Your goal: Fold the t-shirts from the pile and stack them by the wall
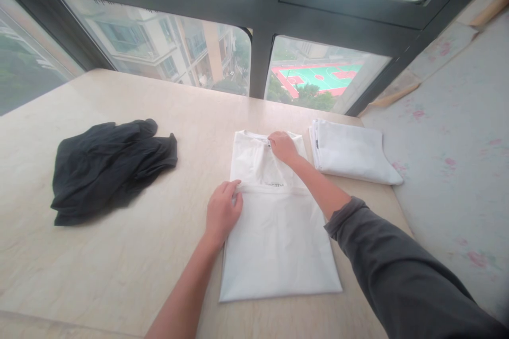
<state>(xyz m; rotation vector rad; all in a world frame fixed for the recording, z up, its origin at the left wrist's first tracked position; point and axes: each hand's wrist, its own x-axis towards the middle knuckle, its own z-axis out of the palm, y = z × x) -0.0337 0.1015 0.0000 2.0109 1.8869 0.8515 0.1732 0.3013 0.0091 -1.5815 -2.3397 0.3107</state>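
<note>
A white shirt lies flat on the pale stone sill, folded into a long rectangle with its hem turned up to a crease across the middle. My left hand rests at the left end of that crease, fingers curled over the fabric edge. My right hand is at the far end, pinching the shirt at its collar. A grey sleeve covers my right forearm.
A crumpled black garment lies to the left on the sill. A folded white garment sits to the right of the shirt. A floral mattress adjoins the sill on the right. Dark-framed windows rise directly behind.
</note>
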